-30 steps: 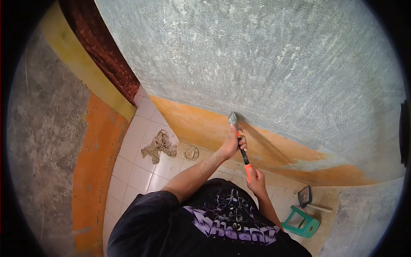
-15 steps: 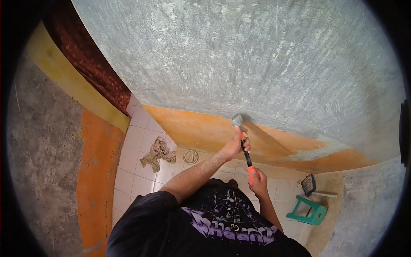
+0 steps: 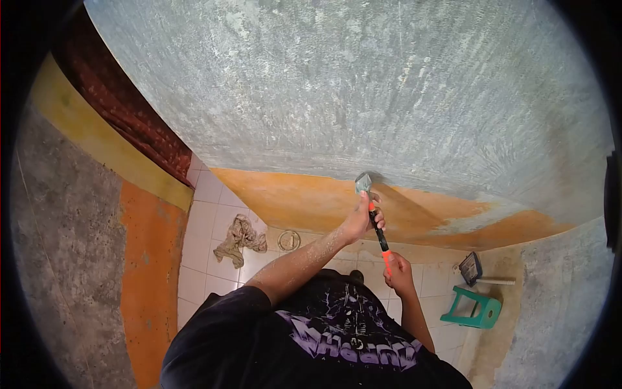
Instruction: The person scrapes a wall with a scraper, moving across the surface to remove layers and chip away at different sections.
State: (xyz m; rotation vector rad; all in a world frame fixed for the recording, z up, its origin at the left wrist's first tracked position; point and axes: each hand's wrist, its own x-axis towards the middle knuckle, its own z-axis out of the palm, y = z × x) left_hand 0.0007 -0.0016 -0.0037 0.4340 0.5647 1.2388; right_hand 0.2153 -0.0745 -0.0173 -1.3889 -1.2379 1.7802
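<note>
Scraper (image 3: 381, 237) slants, blade (image 3: 363, 182) up-left.

Room lies open between right hand (image 3: 400, 277) and green stool (image 3: 487, 312); wall (image 3: 337, 97) blocks ahead.

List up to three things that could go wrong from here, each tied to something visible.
1. The left hand grips the scraper close to its head, right by the wall; a slip might scrape the knuckles.
2. Pale specks cover the left forearm, so loose dust could perhaps get into the eyes.
3. A crumpled cloth lies on the tiled floor; stepping on it might cause a slip.
</note>
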